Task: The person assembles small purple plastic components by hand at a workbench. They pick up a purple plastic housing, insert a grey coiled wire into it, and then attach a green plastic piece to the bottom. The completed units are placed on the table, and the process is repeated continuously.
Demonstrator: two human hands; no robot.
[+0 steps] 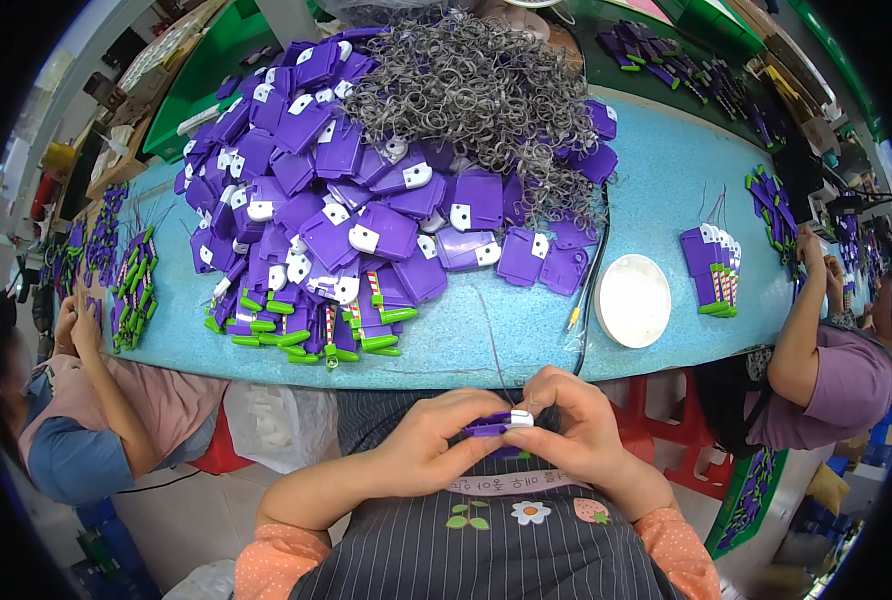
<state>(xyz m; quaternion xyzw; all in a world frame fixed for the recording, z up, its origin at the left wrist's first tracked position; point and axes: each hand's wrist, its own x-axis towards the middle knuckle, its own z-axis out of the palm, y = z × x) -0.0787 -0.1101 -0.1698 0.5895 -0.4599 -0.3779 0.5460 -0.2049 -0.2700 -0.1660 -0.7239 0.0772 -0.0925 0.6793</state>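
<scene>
In front of my apron, just off the near table edge, I hold a small purple plastic part with a white end piece [519, 419]. The fingers and thumb of my left hand [431, 440] close around its purple side. My right hand [578, 425] pinches the white end between thumb and fingertips. A thin dark wire [493, 335] rises from the part and runs up over the table. My fingertips partly hide the part, and a bit of green shows beneath it.
A heap of purple plastic parts with white corners [391, 232] covers the blue table [536, 340], green-tipped pieces [291, 340] along its front. Tangled grey wires [466, 90] lie behind. A white round dish [634, 300], black cable [591, 290] and row of purple parts [701, 262] lie right. People work on both sides.
</scene>
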